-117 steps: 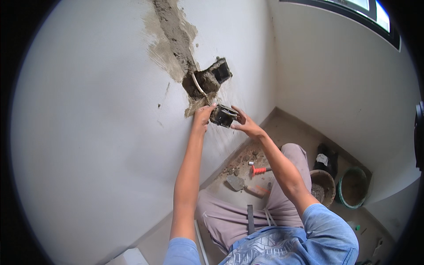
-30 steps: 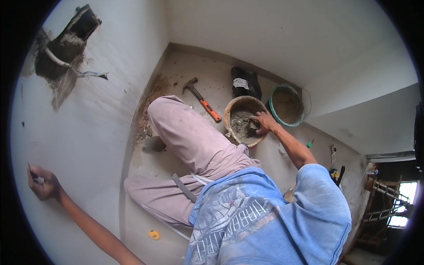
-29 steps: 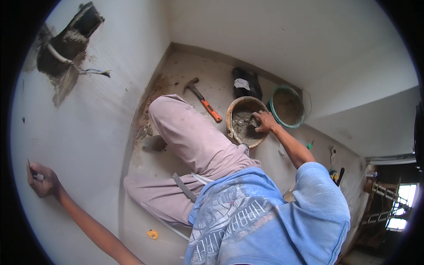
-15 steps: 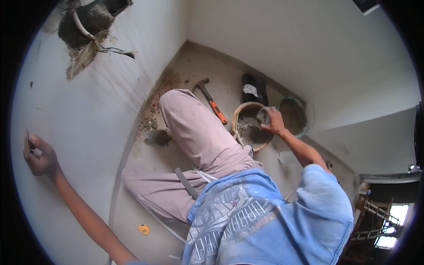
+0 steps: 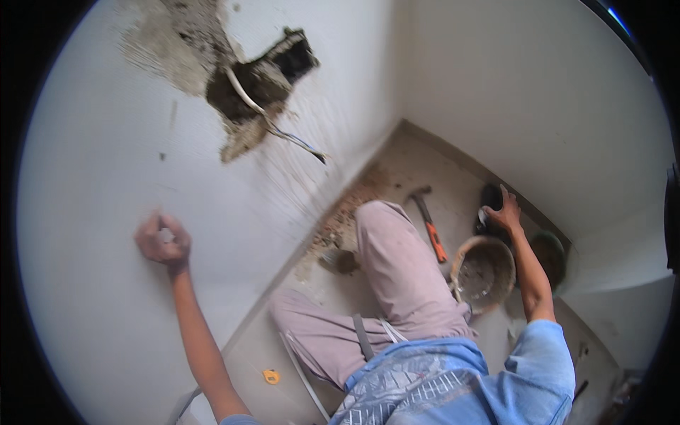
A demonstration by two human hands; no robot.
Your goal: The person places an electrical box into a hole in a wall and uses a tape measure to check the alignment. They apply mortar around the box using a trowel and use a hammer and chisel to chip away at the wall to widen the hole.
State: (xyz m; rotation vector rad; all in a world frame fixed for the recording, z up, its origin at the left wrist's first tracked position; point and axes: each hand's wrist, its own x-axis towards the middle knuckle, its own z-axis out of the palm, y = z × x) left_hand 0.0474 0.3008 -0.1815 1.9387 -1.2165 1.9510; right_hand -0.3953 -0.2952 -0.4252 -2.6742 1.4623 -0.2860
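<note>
My left hand (image 5: 164,237), blurred, is beside the white wall at left, fingers curled round something I cannot make out, if anything. Above it, a pale cable with loose wires (image 5: 297,142) hangs from a chiselled cavity (image 5: 227,99) with a dark box recess (image 5: 296,57). My right hand (image 5: 504,211) reaches over the black bag (image 5: 491,195) with its pale label, thumb and fingers apart; whether it touches the bag is unclear. Just below it sits the tan bucket (image 5: 460,255) with grey residue, and the green bucket (image 5: 552,248) is partly behind my forearm.
A hammer with orange handle (image 5: 435,241) lies left of the buckets. Rubble (image 5: 336,223) runs along the wall's foot, with a blurred trowel-like tool (image 5: 333,261) near my knee. A yellow tape measure (image 5: 271,377) and white conduit lie low by my bent legs.
My right hand has moved up from the tan bucket to the black bag, and no grey lump shows in it. The view has swung, bringing more of the wall cavity into sight.
</note>
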